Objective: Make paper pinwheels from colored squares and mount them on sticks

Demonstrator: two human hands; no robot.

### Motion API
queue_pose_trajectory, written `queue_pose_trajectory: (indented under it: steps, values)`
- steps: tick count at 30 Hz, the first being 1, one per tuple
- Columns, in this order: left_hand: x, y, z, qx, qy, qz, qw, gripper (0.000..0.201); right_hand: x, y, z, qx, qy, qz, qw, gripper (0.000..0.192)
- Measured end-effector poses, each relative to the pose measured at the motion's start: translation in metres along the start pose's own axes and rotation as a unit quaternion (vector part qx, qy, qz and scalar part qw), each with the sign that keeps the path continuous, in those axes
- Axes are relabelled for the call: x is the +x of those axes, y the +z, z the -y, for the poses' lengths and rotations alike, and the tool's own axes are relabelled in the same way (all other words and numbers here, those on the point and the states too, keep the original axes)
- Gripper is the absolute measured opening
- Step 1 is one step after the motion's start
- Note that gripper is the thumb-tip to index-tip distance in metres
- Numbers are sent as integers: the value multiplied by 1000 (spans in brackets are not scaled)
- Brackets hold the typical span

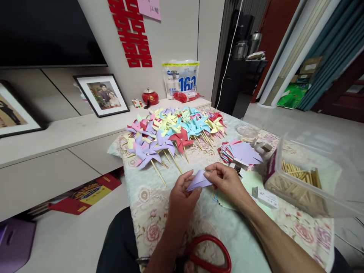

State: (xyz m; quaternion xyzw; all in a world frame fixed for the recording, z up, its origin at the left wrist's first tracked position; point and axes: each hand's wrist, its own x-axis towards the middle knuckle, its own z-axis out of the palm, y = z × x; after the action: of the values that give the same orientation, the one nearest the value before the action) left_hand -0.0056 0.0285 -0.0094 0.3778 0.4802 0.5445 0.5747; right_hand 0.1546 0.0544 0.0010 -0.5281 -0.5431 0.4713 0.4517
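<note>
Between my two hands, above the flowered tablecloth, is a bent piece of lilac paper (200,180). My left hand (184,188) grips its left end between thumb and fingers. The right end is pinched by my right hand (223,176). Beyond them lies a large heap of paper pinwheels (170,127) on wooden sticks, in lilac, yellow, blue, pink and red. A stack of cut paper sheets (241,152) with a lilac one on top is just past my right hand. Pale green paper (253,181) lies partly under my right forearm.
Red-handled scissors (212,253) lie at the near edge, partly hidden by my left arm. On the right stand a clear plastic box (295,193) of wooden sticks and a small white box (265,197). A white cabinet (93,129) with a framed photo (102,94) runs behind.
</note>
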Motion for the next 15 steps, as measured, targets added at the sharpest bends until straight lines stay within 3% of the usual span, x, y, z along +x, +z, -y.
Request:
queue_pose_trajectory:
  steps: [6,15]
  values:
    - [-2,-2,-2,8,-34,-14,999,36,-3,1,0,13,3,13,1000,36]
    - [-2,-4,-1,-26,-60,-15,998,32,-8,3,6,81,17,81,993,43]
